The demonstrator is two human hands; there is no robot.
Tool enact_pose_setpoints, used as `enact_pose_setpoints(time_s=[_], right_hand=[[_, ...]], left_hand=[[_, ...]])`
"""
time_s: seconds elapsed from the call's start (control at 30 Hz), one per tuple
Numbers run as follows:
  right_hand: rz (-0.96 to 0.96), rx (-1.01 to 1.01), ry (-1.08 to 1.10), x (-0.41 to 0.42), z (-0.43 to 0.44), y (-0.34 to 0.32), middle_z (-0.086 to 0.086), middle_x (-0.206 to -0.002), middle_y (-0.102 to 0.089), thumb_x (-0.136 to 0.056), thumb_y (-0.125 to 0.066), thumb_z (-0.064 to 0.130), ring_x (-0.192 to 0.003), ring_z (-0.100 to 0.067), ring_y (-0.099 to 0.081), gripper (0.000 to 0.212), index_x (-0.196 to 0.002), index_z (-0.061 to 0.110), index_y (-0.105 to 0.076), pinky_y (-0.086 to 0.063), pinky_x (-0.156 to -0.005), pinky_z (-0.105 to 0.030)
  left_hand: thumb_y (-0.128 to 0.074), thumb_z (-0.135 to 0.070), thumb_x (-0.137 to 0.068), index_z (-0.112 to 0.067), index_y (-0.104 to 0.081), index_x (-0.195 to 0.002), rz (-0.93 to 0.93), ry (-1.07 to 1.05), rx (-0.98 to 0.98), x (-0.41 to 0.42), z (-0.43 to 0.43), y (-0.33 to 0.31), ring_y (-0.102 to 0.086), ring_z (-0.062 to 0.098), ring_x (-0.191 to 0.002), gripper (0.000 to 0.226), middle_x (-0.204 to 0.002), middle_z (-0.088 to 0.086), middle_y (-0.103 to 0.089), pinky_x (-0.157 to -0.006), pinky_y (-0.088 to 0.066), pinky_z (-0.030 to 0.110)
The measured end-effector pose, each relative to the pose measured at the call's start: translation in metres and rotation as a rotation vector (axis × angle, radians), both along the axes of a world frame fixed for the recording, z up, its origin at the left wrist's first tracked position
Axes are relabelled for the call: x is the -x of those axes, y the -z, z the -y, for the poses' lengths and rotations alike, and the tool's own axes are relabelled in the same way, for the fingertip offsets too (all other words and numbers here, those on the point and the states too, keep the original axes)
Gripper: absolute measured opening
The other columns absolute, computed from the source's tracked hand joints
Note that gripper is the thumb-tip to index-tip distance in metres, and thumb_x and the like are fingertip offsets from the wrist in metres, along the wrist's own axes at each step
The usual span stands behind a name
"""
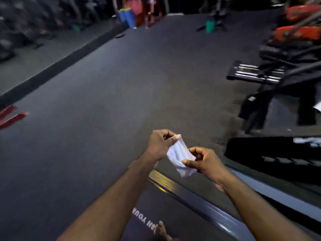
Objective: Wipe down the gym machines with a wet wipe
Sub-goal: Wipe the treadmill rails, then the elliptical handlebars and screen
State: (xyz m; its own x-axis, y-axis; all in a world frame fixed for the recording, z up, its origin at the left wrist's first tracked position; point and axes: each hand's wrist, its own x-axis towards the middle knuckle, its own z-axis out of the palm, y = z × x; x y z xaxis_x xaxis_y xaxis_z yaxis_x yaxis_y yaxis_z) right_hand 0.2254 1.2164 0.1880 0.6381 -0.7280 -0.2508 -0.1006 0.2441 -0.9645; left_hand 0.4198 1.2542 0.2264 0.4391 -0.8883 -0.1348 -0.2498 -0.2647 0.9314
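Observation:
A white wet wipe, folded and crumpled, is stretched between both hands in front of me above the dark floor. My left hand pinches its upper corner between thumb and fingers. Its lower edge is pinched by my right hand. A black gym machine with a flat dark surface lies just right of my hands, and a grey metal rail runs under my right forearm.
More black machines with orange-red pads stand at the right. Open dark rubber floor stretches ahead. Red bars lie at the left edge. Blurred equipment and a green object stand at the far end.

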Motion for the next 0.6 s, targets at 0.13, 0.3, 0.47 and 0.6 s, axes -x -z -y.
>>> enact_pose_setpoints(time_s=[0.13,0.3,0.47,0.6], right_hand=[[-0.023,-0.003,-0.27,-0.093,-0.02,-0.003,-0.004,-0.078,-0.065,-0.074,-0.085,-0.005,-0.072,-0.014,-0.053,0.03,-0.1,0.007,-0.075,-0.045,-0.062,-0.023],[-0.084,-0.063,-0.559,-0.21,-0.065,-0.003,-0.004,-0.083,-0.066,-0.06,-0.077,-0.016,-0.079,-0.017,-0.055,0.044,-0.099,0.004,-0.071,-0.048,-0.071,-0.029],[-0.068,-0.205,-0.652,-0.324,-0.111,-0.016,-0.018,-0.113,-0.074,-0.075,-0.083,0.018,-0.099,-0.023,-0.068,0.047,-0.118,0.004,-0.072,-0.052,-0.089,-0.039],[-0.086,-0.207,-0.551,-0.399,-0.137,-0.028,-0.021,-0.099,-0.074,-0.083,-0.083,0.036,-0.085,-0.027,-0.067,0.046,-0.103,-0.003,-0.07,-0.052,-0.074,-0.036]], left_hand=[[-0.075,-0.007,-0.096,-0.007,-0.069,-0.079,-0.144,-0.298,0.053,-0.089,-0.071,0.002,-0.056,0.0,-0.051,0.018,-0.057,-0.009,-0.065,-0.048,-0.047,0.019],[-0.074,-0.017,-0.098,-0.01,-0.069,-0.08,-0.239,-0.529,0.134,-0.191,-0.158,0.006,-0.059,0.009,-0.057,0.02,-0.067,0.002,-0.068,-0.051,-0.049,0.023],[-0.074,-0.023,-0.099,-0.01,-0.07,-0.089,-0.292,-0.575,0.123,-0.279,-0.214,-0.003,-0.059,0.016,-0.065,0.017,-0.074,0.006,-0.067,-0.055,-0.052,0.026],[-0.074,-0.024,-0.099,-0.007,-0.073,-0.097,-0.295,-0.577,0.089,-0.338,-0.236,-0.015,-0.06,0.018,-0.068,0.018,-0.077,0.005,-0.068,-0.052,-0.052,0.024]])
